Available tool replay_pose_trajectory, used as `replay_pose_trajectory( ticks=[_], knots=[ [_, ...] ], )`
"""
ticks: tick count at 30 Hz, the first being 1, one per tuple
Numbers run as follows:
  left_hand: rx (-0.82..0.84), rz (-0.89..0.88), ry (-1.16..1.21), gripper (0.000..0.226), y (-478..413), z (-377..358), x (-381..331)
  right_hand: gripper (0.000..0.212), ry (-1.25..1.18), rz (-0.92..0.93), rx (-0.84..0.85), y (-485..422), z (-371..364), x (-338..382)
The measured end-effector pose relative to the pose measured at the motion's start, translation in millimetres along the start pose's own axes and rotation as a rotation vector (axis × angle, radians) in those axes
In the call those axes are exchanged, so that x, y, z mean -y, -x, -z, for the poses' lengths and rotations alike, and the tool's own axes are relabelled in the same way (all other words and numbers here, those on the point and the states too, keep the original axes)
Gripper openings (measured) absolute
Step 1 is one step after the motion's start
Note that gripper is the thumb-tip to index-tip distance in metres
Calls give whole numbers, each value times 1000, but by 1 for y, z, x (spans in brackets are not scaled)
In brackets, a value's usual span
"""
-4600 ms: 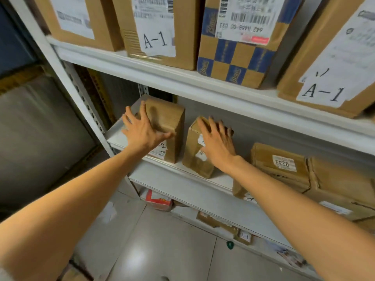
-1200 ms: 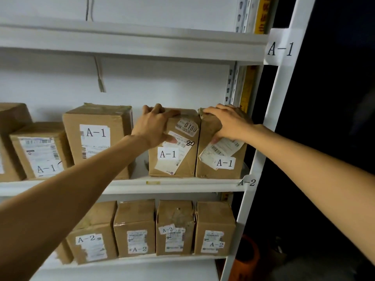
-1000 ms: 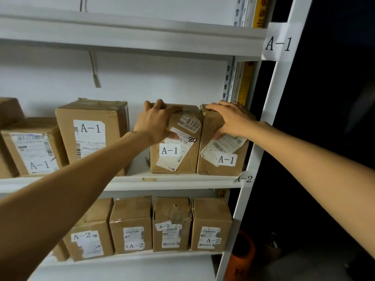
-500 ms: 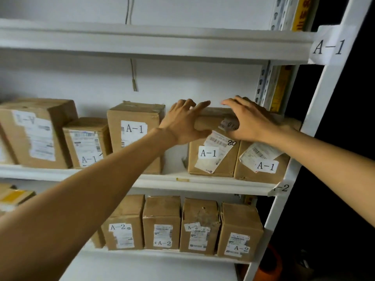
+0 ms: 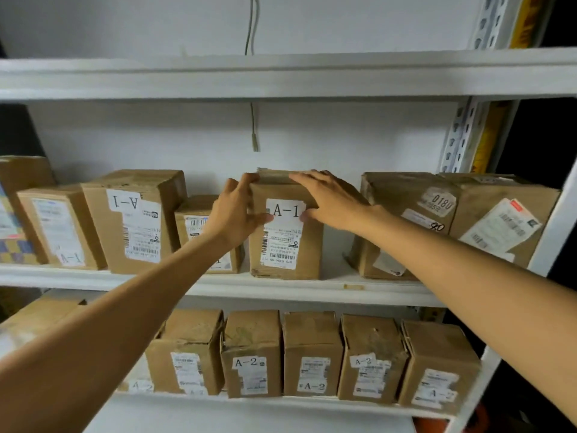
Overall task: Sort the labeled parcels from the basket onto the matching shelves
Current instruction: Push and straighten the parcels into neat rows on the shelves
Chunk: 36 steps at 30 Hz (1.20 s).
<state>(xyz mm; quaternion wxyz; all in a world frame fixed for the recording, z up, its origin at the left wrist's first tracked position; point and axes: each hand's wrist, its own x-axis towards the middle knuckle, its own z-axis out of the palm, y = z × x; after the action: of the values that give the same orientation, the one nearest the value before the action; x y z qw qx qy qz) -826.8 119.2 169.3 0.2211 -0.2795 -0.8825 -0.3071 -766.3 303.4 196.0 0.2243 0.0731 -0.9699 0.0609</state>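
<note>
Parcel alignment on the A-1 shelf (image 5: 281, 287). Both hands have been shifted leftward from the 0180 parcel (image 5: 406, 210) and the rightmost parcel (image 5: 499, 226), which are left standing side by side. The left hand (image 5: 235, 214) and right hand (image 5: 332, 201) are now applied to the middle A-1 parcel (image 5: 285, 245). This parcel stands upright on the shelf, apart from the 0180 parcel and just beside a shorter parcel (image 5: 195, 220) on its left. Placement of the right-hand pair is judged finished, and tidying of the row is taken as the step in hand. The parcel's upper left corner is gripped between the left fingers (image 5: 248, 182) and thumb. The right fingers (image 5: 304, 178) are laid nearly straight over the top front edge, with the thumb pressed at the label's right margin.
</note>
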Motion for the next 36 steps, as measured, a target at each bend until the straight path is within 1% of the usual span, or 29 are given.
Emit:
replay_pose_trajectory(
  ticks=[3, 9, 12, 18, 20, 21, 23, 24, 26, 28, 29, 30, 32, 34, 36],
  knots=[
    [7, -11, 53, 83, -2, -3, 0, 75, -69, -59, 2, 2, 1, 0],
    [41, -43, 130, 79, -10, -20, -14, 74, -70, -148, 37, 11, 15, -13],
    [53, -65, 139, 78, -11, -30, -25, 74, -70, -164, 33, 18, 19, -22],
    [43, -68, 157, 82, -9, -44, -42, 75, -74, -170, 82, 24, 24, -35],
    [73, -69, 167, 87, -10, -43, -43, 76, 14, -165, 88, 22, 24, -36],
    [103, -74, 168, 90, -9, -41, -41, 76, 101, -145, 83, 20, 23, -34],
    [136, -114, 171, 97, -7, -34, -34, 77, 286, -43, 11, 14, 20, -23],
    [129, -138, 162, 97, -4, -29, -28, 75, 326, 25, -41, 9, 16, -14],
    [80, -212, 42, 87, 6, -14, -7, 67, 300, 146, -123, -2, 3, 12],
    [35, -339, -221, 73, 16, 9, 25, 58, 258, 250, -182, -19, -14, 43],
    [14, -384, -339, 68, 20, 21, 46, 54, 242, 281, -184, -27, -23, 58],
    [-21, -389, -421, 65, 24, 36, 66, 52, 226, 291, -172, -35, -32, 73],
    [-108, -284, -497, 63, 27, 64, 106, 55, 207, 262, -136, -53, -49, 96],
    [-166, -122, -541, 73, 22, 91, 140, 67, 170, 205, -64, -71, -63, 114],
    [-171, -4, -542, 85, 13, 113, 168, 83, 140, 145, 32, -89, -72, 127]
  ],
)
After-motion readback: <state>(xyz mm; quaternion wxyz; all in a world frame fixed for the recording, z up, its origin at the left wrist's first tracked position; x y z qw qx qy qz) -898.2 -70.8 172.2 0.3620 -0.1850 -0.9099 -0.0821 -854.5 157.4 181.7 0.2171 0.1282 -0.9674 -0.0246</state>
